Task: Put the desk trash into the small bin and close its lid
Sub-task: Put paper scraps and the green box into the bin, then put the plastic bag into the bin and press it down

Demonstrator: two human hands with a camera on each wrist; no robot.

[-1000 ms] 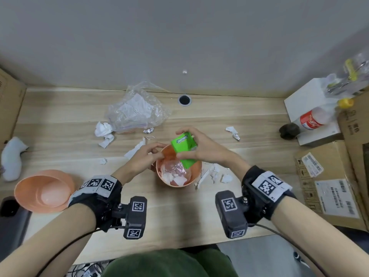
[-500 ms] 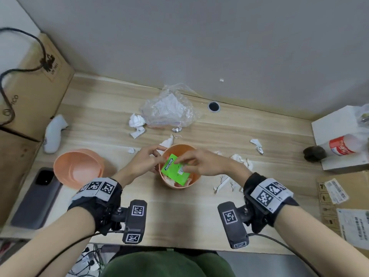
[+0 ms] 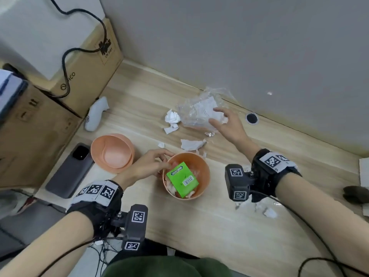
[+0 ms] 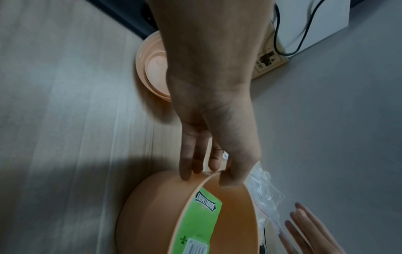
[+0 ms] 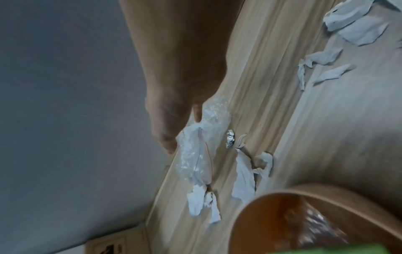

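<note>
The small orange bin [image 3: 201,166] stands near the desk's front edge, with a green box [image 3: 182,179] lying on paper scraps inside it. My left hand [image 3: 159,159] pinches the bin's left rim [image 4: 202,182], thumb inside and fingers outside. The bin's orange lid [image 3: 112,152] lies upside down to its left. Behind the bin, my right hand [image 3: 221,120] is spread open over a clear plastic bag [image 3: 196,111] holding white paper, and its fingertips [image 5: 172,147] touch the bag [image 5: 195,159]. Crumpled tissue [image 3: 171,116], torn paper [image 3: 191,144] and a foil bit [image 3: 209,134] lie between the bag and the bin.
A dark phone [image 3: 69,170] lies left of the lid, with a white controller [image 3: 95,114] behind it. Stacked cardboard boxes [image 3: 40,124] with a black cable line the left side. More paper scraps [image 3: 259,208] lie under my right wrist. A cable hole [image 3: 252,118] sits by the wall.
My right hand let go of the green box, which now lies in the bin, and moved back to the plastic bag. My left hand stayed on the bin's rim. The head view swung left.
</note>
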